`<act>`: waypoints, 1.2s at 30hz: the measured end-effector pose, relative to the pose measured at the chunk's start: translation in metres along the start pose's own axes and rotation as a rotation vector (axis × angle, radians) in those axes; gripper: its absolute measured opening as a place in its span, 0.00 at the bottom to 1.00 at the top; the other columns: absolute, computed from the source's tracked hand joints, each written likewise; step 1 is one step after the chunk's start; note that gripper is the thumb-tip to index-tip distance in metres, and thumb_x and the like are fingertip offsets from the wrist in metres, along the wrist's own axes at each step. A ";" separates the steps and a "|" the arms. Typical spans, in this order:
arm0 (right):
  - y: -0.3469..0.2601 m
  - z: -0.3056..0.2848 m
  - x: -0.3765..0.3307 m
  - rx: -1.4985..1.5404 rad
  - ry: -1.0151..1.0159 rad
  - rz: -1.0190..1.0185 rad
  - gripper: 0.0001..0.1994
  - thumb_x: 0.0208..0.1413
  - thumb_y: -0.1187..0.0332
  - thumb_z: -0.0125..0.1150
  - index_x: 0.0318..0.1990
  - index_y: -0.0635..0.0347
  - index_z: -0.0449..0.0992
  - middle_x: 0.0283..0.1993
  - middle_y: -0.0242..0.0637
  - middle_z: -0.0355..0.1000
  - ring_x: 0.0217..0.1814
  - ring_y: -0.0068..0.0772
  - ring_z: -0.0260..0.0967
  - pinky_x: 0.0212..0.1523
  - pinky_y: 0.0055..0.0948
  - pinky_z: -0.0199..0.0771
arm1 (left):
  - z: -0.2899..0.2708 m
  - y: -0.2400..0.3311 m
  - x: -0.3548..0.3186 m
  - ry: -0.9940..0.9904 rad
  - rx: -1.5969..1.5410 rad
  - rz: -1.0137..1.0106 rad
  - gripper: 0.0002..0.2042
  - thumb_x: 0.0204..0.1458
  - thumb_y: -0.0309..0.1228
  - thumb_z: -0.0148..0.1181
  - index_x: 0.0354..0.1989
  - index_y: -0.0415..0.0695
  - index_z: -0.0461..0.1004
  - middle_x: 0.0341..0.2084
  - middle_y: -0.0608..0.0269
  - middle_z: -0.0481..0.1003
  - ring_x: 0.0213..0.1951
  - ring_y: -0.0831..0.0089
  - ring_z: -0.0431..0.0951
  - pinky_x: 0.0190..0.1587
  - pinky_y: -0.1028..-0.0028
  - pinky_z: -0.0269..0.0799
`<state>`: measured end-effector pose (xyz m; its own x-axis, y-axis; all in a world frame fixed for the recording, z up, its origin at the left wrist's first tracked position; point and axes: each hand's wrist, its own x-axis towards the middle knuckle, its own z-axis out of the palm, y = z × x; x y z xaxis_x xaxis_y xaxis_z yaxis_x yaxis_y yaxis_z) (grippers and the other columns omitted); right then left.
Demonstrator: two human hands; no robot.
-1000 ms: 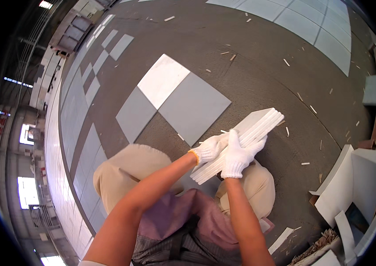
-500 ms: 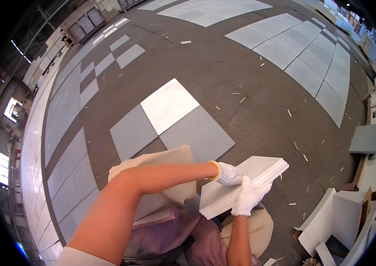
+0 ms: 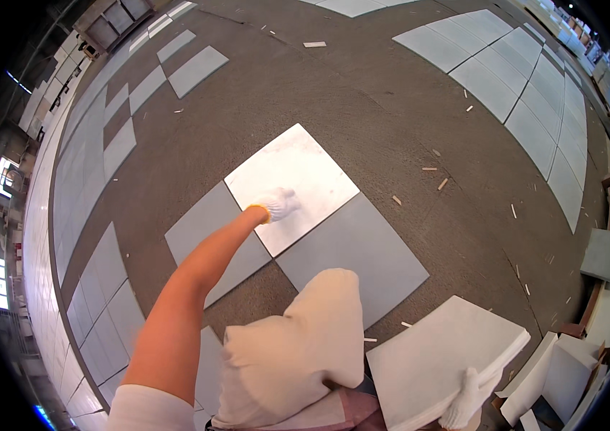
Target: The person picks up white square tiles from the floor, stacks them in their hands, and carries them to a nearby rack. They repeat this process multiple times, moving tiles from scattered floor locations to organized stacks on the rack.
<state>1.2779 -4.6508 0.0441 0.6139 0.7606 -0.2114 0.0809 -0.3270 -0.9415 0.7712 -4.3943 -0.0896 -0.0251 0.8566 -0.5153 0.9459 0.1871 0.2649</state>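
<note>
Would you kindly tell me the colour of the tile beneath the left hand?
White; the tile shows best in the head view.

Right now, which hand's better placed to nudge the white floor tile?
Probably the left hand: it's over the white floor tile, though contact is unclear. The right hand is farther off, gripping the tile stack.

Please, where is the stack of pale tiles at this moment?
In the head view, the stack of pale tiles is at the lower right, held by the right hand, just below the right corner of a grey floor tile.
</note>
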 end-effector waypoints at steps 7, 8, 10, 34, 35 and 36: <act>-0.066 0.063 -0.012 -0.265 0.114 0.177 0.38 0.56 0.72 0.60 0.70 0.71 0.46 0.73 0.51 0.45 0.72 0.45 0.48 0.70 0.42 0.51 | -0.016 -0.118 0.072 0.436 0.014 -0.363 0.29 0.52 0.52 0.55 0.58 0.47 0.67 0.61 0.54 0.65 0.63 0.57 0.65 0.61 0.56 0.61; -0.068 0.070 -0.011 -0.248 0.106 0.185 0.38 0.56 0.72 0.60 0.70 0.71 0.45 0.73 0.51 0.45 0.72 0.44 0.48 0.70 0.42 0.51 | -0.017 -0.126 0.078 0.417 -0.034 -0.401 0.30 0.51 0.53 0.56 0.58 0.47 0.67 0.61 0.55 0.65 0.62 0.57 0.65 0.61 0.55 0.61; -0.073 0.084 -0.008 -0.216 0.089 0.199 0.38 0.57 0.72 0.59 0.70 0.70 0.45 0.73 0.50 0.46 0.72 0.43 0.48 0.70 0.41 0.52 | -0.018 -0.138 0.089 0.381 -0.065 -0.452 0.30 0.49 0.54 0.58 0.55 0.48 0.69 0.57 0.55 0.67 0.61 0.56 0.66 0.59 0.56 0.64; -0.016 0.081 0.009 -0.204 0.116 0.031 0.37 0.48 0.72 0.57 0.69 0.59 0.52 0.55 0.35 0.63 0.45 0.24 0.63 0.42 0.21 0.67 | -0.074 -0.179 0.116 0.167 -0.511 -0.363 0.48 0.50 0.63 0.54 0.63 0.26 0.59 0.59 0.37 0.66 0.60 0.53 0.69 0.64 0.63 0.60; -0.023 0.084 0.010 -0.219 0.109 0.078 0.37 0.48 0.72 0.57 0.69 0.59 0.52 0.55 0.35 0.63 0.45 0.24 0.63 0.42 0.22 0.67 | -0.090 -0.172 0.099 0.063 -0.520 -0.332 0.47 0.49 0.60 0.60 0.63 0.26 0.59 0.59 0.40 0.67 0.59 0.55 0.71 0.62 0.63 0.64; -0.028 0.085 0.010 -0.232 0.091 0.125 0.37 0.48 0.72 0.57 0.69 0.59 0.52 0.55 0.35 0.64 0.45 0.24 0.63 0.42 0.22 0.67 | -0.105 -0.166 0.080 -0.040 -0.621 -0.284 0.42 0.48 0.53 0.66 0.62 0.29 0.62 0.55 0.44 0.71 0.53 0.61 0.75 0.56 0.66 0.71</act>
<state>1.2149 -4.5863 0.0465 0.6972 0.6565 -0.2880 0.1715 -0.5427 -0.8222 0.5785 -4.3063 -0.0891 -0.2215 0.7175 -0.6604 0.5433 0.6532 0.5274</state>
